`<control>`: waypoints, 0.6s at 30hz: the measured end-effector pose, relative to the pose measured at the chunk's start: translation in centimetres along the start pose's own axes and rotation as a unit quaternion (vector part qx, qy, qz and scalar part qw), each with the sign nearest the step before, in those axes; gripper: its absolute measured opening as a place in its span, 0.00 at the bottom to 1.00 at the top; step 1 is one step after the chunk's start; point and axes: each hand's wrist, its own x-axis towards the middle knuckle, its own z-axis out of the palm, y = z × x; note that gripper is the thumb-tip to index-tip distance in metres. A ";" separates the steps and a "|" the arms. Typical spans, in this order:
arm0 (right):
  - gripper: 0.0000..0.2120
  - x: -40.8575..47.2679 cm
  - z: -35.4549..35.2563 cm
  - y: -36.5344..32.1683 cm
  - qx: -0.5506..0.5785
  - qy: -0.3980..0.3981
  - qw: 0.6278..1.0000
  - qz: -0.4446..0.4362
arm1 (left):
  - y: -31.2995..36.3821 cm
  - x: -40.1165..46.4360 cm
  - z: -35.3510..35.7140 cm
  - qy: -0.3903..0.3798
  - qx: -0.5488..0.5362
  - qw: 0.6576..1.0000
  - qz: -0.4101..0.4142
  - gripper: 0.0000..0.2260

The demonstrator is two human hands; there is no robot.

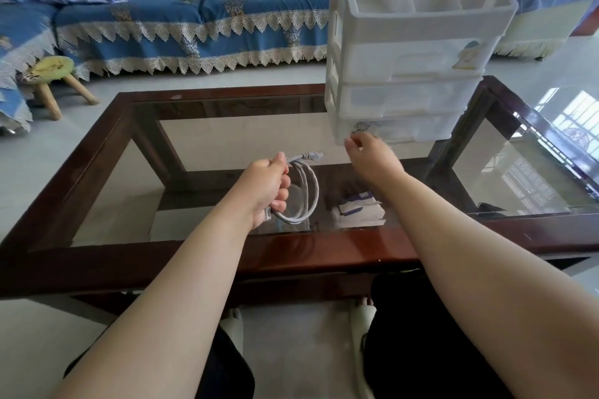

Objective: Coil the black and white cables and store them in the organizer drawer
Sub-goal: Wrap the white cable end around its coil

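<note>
My left hand (267, 186) grips a coiled white cable (304, 191) above the glass table, and the plug end sticks out to the right of my fist. A white plastic organizer (411, 52) with three drawers and a divided top tray stands on the table at the back right. My right hand (368, 152) reaches to the front of the bottom drawer (405, 129), its fingertips at the drawer's lower left edge. All three drawers look closed. No black cable is in view.
The table (97, 165) has a dark wooden frame and a glass top. White and blue items (356, 207) lie on a shelf under the glass. A blue sofa (194, 16) and a small wooden stool (52, 74) stand beyond.
</note>
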 end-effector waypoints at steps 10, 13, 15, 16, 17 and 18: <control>0.22 4.1 0.5 6.6 -0.244 -0.001 0.967 0.069 | -0.3 0.9 0.2 -0.009 0.022 1.000 -0.011 0.15; 0.20 4.9 0.8 6.2 -0.236 0.000 0.968 0.082 | -0.3 1.4 0.0 0.001 0.028 1.000 -0.011 0.15; 0.19 5.0 1.1 6.0 -0.227 -0.007 0.969 0.094 | -0.3 1.5 0.0 0.001 0.030 0.999 -0.012 0.15; 0.18 5.0 1.2 5.9 -0.221 -0.012 0.970 0.101 | -0.2 1.5 0.0 0.001 0.031 0.999 -0.013 0.15; 0.18 5.0 1.3 5.9 -0.214 -0.015 0.971 0.106 | -0.2 1.5 0.0 0.002 0.031 0.999 -0.013 0.15; 0.19 5.0 1.3 5.9 -0.207 -0.012 0.972 0.110 | -0.2 1.4 0.1 0.002 0.030 0.999 -0.013 0.15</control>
